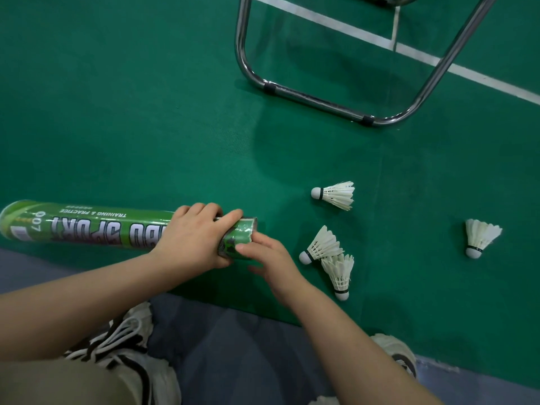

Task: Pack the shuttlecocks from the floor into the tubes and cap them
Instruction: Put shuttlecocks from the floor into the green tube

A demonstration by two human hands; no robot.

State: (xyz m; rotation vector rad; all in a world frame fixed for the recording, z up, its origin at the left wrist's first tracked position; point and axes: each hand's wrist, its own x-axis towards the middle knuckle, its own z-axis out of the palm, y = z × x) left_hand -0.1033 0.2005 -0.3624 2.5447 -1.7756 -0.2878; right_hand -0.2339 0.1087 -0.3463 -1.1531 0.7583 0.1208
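Observation:
A long green shuttlecock tube (87, 226) is held level above the green court floor, its open mouth pointing right. My left hand (194, 238) grips the tube near that open end, fingers curled over the top. My right hand (267, 258) touches the tube's mouth with its fingertips; whether it holds anything is hidden. Several white feather shuttlecocks lie on the floor to the right: one (336, 195) on its side, two (320, 247) (339, 274) touching each other, and one (479, 238) farther right. No cap is in view.
A chrome tubular chair frame (315, 100) stands on the floor beyond the shuttlecocks. White court lines (409, 48) cross the far right. My shoes (125, 346) (400, 353) and knee sit at the bottom, on a grey-blue strip of floor (233, 346).

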